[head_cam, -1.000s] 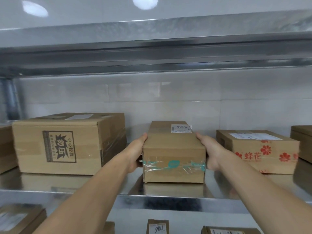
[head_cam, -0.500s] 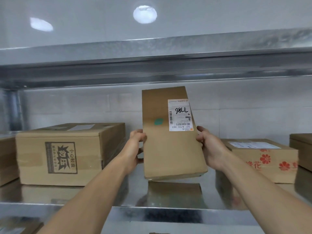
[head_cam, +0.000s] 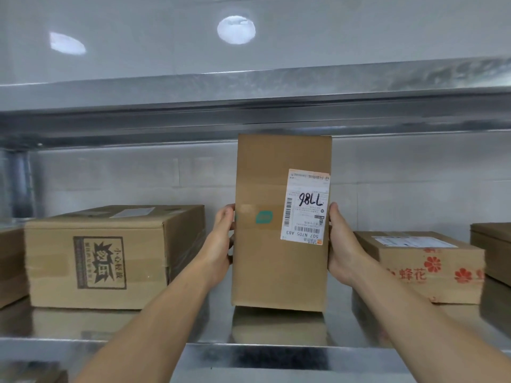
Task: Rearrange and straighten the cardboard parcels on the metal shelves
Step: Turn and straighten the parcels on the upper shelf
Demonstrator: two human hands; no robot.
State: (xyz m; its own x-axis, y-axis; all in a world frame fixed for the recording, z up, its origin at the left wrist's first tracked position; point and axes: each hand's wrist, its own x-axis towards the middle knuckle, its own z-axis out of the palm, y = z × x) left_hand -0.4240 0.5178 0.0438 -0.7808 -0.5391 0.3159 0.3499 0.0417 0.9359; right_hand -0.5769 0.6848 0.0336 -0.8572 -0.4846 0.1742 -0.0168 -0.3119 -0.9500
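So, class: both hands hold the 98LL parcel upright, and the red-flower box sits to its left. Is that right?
No. In the head view the left hand and right hand do hold the 98LL parcel upright, but the red-flower box sits to its right.

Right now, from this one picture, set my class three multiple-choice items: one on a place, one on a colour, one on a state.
1. Where is the parcel?
A. on the upper shelf
B. between the big box and the flower box
C. on the floor

2. What colour are the flowers on the flower box?
A. blue
B. green
C. red

3. How does the parcel stand?
A. flat
B. upright on end
C. leaning on the wall

Answers:
1 B: a box sits at each side of it.
2 C: the print on its front is red.
3 B: its long side is vertical, with the left hand and right hand gripping its sides.
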